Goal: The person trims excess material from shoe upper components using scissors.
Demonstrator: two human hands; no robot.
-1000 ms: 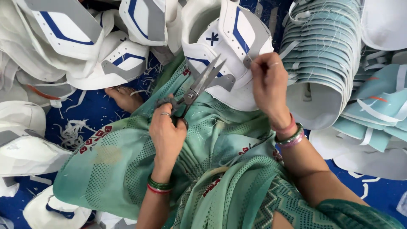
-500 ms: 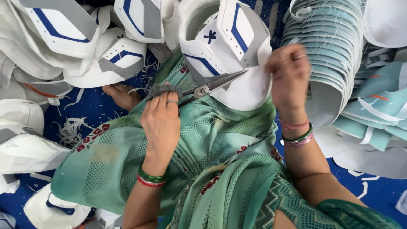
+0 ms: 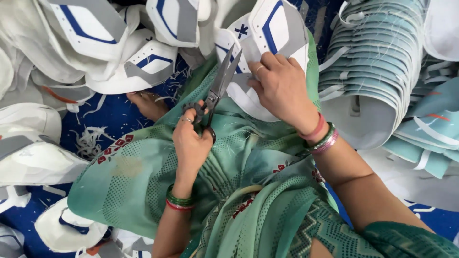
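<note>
Seated person, viewed from above, lap covered in green patterned cloth (image 3: 143,181) with small red flower motifs.

Left hand (image 3: 191,143): fingers curled closed through the dark loops of a pair of grey metal scissors (image 3: 217,88). Blades point up and away from the body, slightly parted at the tips, which lie at the edge of the piece being held. Green and red bangles at the left wrist.

Right hand (image 3: 282,86): closed in a pinch on a white moulded shoe-upper piece with grey and blue panels (image 3: 272,28). Fingers press on its lower white margin, thumb side hidden under the hand. A ring shows on one finger; pink and green bangles at the wrist. The piece rests on the lap just above the knees, tilted toward the scissors, touching the blade tips or very near them; exact contact cannot be told.

Surroundings: a loose heap of similar white, grey and blue upper pieces (image 3: 95,43) fills the upper left. A tall nested stack of pale teal-lined pieces (image 3: 377,71) lies on its side to the right, just beside the right forearm. More white pieces at lower left (image 3: 67,229). Blue floor covering (image 3: 110,114) shows between them, strewn with white trimmings and thread (image 3: 91,141). A bare foot (image 3: 148,102) pokes out from under the green cloth, near the scissors' handles.
</note>
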